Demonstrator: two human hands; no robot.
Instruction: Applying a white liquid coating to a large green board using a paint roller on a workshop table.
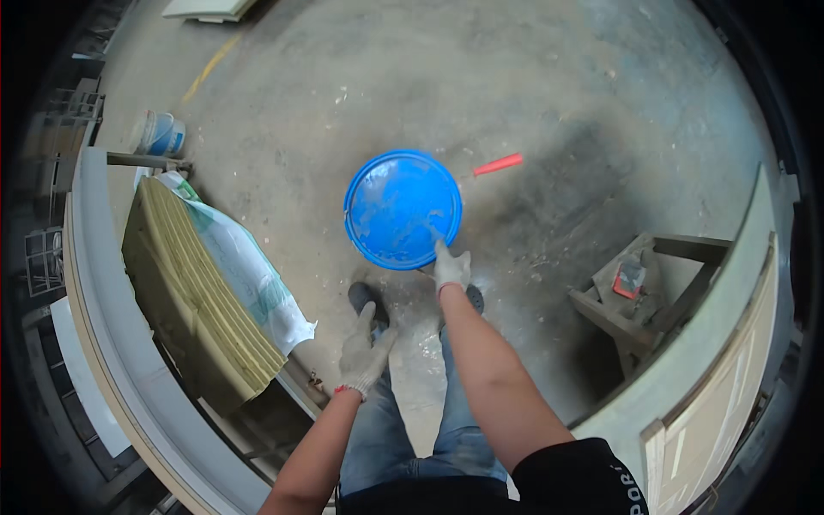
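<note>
We have our right grip (452, 266), a bare-armed hand in a pale knitted glove, at the near edge of the round, scuffed blue lid (399, 206), which lies just ahead and to the left of it. One finger points onto the top and the thumb stands away; whether the other fingers have hold of the rim, we cannot tell. Our left grip (366, 348), gloved alike, is loosely spread and holds nothing, nearer our body and left of the right one.

To handle the lid well, we should keep the right fingers at the edge, bring the left grip to the opposite rim and share the load evenly, so that nothing tips. The red-handled tool (498, 164) on the floor, ahead and right of the right grip, deserves a careful step.

Whatever is under the lid is hidden from above. The tool's far end blurs into the grey concrete floor (292, 129).
</note>
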